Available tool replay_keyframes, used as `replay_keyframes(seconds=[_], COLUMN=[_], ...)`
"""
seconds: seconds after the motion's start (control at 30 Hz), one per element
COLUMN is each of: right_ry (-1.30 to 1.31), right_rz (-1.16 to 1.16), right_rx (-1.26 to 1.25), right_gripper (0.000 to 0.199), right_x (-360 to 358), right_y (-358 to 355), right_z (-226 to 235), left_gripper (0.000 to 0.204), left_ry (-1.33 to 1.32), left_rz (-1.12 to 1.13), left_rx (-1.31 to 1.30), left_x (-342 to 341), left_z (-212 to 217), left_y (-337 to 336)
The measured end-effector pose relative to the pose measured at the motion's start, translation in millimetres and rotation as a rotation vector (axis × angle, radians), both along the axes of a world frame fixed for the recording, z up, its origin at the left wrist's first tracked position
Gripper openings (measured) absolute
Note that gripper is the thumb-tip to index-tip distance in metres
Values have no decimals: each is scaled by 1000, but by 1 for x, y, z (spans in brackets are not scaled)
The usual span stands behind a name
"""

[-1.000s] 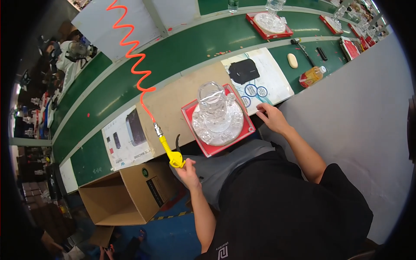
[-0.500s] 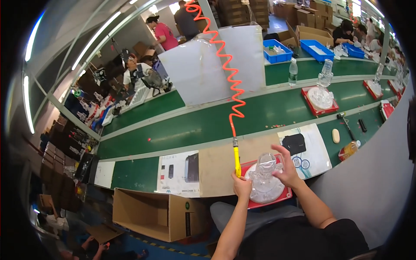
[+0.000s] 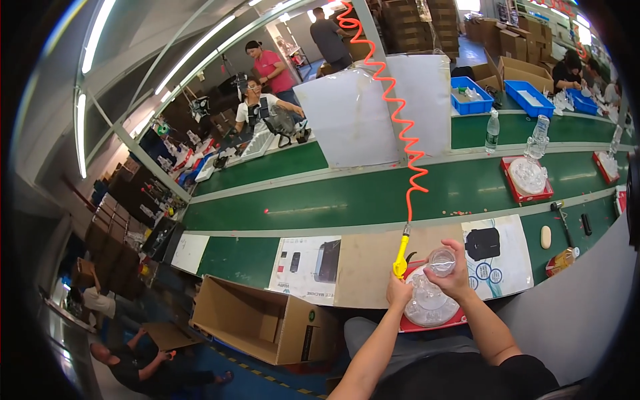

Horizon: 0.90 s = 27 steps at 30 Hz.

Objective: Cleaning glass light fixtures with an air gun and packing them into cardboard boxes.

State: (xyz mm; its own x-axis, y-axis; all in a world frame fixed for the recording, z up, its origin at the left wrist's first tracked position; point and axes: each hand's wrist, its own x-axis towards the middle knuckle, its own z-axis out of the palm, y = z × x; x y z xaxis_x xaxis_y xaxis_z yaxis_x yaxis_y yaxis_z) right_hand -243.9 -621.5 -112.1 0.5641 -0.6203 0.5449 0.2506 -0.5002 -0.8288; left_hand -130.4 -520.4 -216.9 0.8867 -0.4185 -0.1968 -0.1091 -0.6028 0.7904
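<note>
My left hand [image 3: 399, 292] is closed around a yellow air blow gun [image 3: 402, 260], which hangs from a red coiled hose [image 3: 404, 123]. In my right hand [image 3: 457, 277] is a clear plastic cup-shaped part [image 3: 441, 263], its round end facing up and the fingers wrapped about its side. Just beneath both hands lies a round, whitish clear plastic piece [image 3: 430, 305] in a red tray [image 3: 408, 327] at the bench's near edge. Whether the cup-shaped part touches the round piece is hidden by my right hand.
Left of the tray, flattened cardboard [image 3: 365, 267] covers the bench; an open carton [image 3: 250, 320] stands below. A green conveyor [image 3: 320, 208] runs beyond, bearing another red tray [image 3: 533, 198]. A bottle [image 3: 562, 261] and black-handled tool [image 3: 561, 223] lie at right. Co-workers sit and stand farther off.
My right hand has tilted the clear part, so its round end now faces up. The blow gun leans more, its lever now visible. The whole view has shifted, with the scene lower and further right.
</note>
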Motion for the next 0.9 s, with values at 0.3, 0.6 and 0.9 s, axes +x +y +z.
replay_keyframes(seconds=[0.3,0.6,0.9], right_ry=[92,370,634], right_rz=[84,-393,-237], right_rx=[-16,36,-240], right_gripper=[80,86,104], right_x=[-4,-114,-87], right_y=[8,32,68], right_z=[31,-103,-109], left_gripper=[55,67,83], left_ry=[32,108,-80], left_rz=[-18,26,-99], left_rx=[-26,-229,-112], left_x=[13,-9,-45], left_z=[-24,28,13], left_y=[0,38,59])
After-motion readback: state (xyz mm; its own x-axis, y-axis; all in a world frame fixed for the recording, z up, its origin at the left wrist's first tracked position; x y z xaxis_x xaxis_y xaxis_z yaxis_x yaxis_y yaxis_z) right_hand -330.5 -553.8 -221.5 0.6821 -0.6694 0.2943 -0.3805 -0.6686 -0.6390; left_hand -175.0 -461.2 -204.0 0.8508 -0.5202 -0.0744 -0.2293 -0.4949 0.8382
